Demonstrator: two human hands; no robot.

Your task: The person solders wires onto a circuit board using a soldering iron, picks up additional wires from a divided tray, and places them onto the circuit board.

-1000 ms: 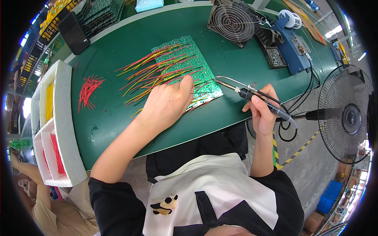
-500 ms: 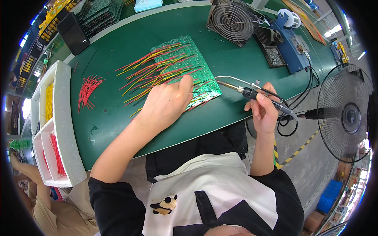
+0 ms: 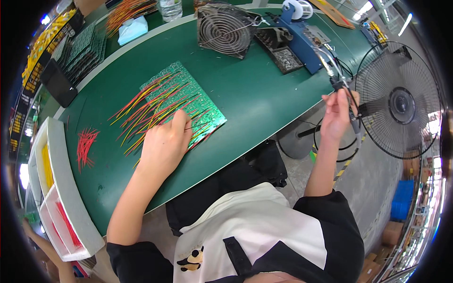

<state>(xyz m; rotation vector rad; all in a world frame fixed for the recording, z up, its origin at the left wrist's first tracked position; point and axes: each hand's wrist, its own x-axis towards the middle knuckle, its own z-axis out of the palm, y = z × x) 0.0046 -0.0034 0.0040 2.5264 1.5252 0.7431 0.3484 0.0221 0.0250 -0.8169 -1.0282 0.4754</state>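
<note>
My left hand [image 3: 165,144] rests over the near left part of a green circuit board [image 3: 200,96]. Its thumb and forefinger are pinched on a thin black wire [image 3: 199,125], whose end reaches over the board. Red, yellow and black wires [image 3: 137,104] stand out from the board toward the left in rows, and my left hand hides some of them. Away to the right, my right hand [image 3: 336,111] grips a soldering iron [image 3: 338,85] with a metal feed tube. The iron's tip points up beside a blue solder feeder [image 3: 299,37], off the board.
Loose red wires [image 3: 86,147] lie left of the board. A white foam box [image 3: 78,188] with yellow and red wires stands at the left edge. A square fan [image 3: 224,30] and a tip-cleaning tray [image 3: 285,60] sit at the back. A floor fan [image 3: 401,104] stands right.
The soldering iron has gone from beside the board up and right toward the blue feeder. My left hand stays pinched at the board. The whole view has shifted.
</note>
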